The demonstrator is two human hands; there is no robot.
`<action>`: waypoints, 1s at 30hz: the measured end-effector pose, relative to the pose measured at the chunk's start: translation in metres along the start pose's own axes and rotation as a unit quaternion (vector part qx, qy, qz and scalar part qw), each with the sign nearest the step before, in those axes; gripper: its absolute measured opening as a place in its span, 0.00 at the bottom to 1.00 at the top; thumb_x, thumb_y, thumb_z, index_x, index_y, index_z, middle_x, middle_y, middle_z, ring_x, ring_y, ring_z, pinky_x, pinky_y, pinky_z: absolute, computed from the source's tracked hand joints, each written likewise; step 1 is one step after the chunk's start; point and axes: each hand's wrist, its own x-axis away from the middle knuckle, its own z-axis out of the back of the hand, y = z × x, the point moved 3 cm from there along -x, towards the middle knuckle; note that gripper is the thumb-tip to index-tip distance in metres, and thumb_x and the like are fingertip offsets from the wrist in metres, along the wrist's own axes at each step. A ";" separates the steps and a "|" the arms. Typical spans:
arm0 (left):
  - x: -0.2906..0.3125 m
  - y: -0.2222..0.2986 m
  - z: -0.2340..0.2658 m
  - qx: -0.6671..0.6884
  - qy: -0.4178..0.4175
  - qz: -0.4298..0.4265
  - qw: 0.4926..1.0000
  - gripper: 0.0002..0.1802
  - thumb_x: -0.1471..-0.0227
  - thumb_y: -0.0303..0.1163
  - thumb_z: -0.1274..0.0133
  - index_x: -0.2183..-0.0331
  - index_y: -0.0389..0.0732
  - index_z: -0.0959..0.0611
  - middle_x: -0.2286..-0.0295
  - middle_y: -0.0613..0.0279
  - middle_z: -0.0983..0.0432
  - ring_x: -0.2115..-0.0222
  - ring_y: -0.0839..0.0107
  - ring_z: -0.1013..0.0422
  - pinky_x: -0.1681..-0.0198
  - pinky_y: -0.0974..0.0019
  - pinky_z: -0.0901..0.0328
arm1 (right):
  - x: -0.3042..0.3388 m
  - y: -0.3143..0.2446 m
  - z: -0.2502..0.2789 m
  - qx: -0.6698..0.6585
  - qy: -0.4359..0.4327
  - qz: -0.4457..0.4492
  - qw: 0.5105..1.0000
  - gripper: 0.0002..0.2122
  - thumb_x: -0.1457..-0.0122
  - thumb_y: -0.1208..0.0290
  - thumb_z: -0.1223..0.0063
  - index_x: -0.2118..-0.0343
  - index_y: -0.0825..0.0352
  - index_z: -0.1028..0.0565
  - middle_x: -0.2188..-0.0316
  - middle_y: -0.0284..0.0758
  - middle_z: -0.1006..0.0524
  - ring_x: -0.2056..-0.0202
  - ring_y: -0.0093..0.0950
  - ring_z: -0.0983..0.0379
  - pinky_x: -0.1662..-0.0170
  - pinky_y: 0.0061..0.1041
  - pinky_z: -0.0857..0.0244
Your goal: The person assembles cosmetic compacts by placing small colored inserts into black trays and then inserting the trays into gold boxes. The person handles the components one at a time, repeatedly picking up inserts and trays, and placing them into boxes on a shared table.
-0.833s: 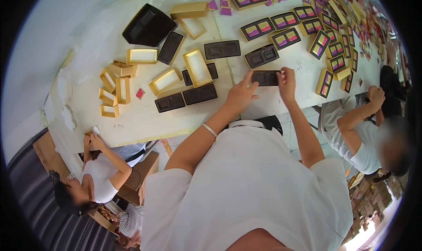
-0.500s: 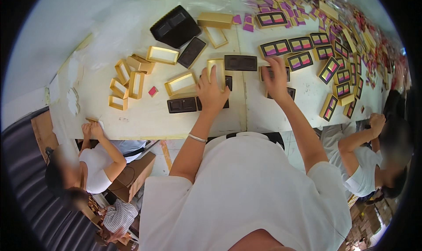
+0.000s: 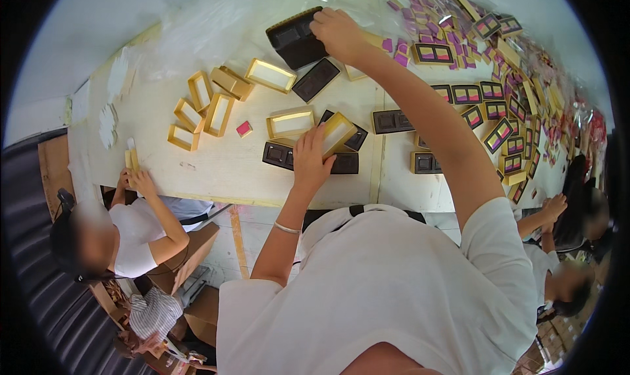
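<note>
My left hand (image 3: 311, 157) grips the edge of a rectangular gold box frame (image 3: 339, 133), which is tilted over black two-compartment trays. One of these, a black tray (image 3: 278, 154), extends left of the hand; another black tray (image 3: 346, 163) shows under the frame. At the far side of the table, my right hand (image 3: 338, 35) has its fingers closed on the right edge of the top black tray in a stack of black trays (image 3: 298, 52). Below the stack lies a single black tray (image 3: 316, 81). A gold frame (image 3: 291, 122) rests beside my left fingers.
Several gold frames (image 3: 218, 114) and a small pink piece (image 3: 244, 128) lie to the left. Filled black-and-gold boxes (image 3: 466, 95) and a heap of purple pieces (image 3: 430, 27) cover the right. Co-workers sit at both sides, one with a hand (image 3: 140, 181) at the table edge.
My right hand has moved from the trays on the right to the far stack of black trays. The gold frame by my left hand is now tilted to the right.
</note>
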 end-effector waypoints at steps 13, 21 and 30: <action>0.010 0.055 -0.012 0.008 -0.121 -0.161 0.979 0.42 0.68 0.28 0.41 0.47 0.44 0.36 0.56 0.55 0.35 0.55 0.56 0.39 0.51 0.55 0.46 | 0.220 0.016 0.111 -0.720 0.077 -0.409 0.556 0.07 0.50 0.71 0.51 0.73 0.59 0.37 0.74 0.23 0.39 0.70 0.13 0.42 0.68 0.14 0.48; 0.022 0.110 -0.125 0.003 -0.269 -0.348 0.898 0.47 0.69 0.29 0.39 0.45 0.46 0.40 0.54 0.58 0.38 0.53 0.59 0.40 0.50 0.58 0.45 | 0.435 -0.055 0.099 -0.661 -0.018 -0.642 0.388 0.07 0.50 0.75 0.47 0.72 0.61 0.35 0.79 0.27 0.30 0.74 0.16 0.33 0.70 0.16 0.40; 0.018 0.103 -0.118 -0.036 -0.375 -0.185 0.908 0.42 0.65 0.33 0.38 0.47 0.46 0.39 0.51 0.58 0.40 0.53 0.57 0.38 0.53 0.59 0.39 | 0.430 -0.083 0.017 -0.427 0.099 -0.683 0.584 0.07 0.53 0.76 0.48 0.77 0.64 0.36 0.81 0.30 0.32 0.78 0.22 0.37 0.75 0.20 0.44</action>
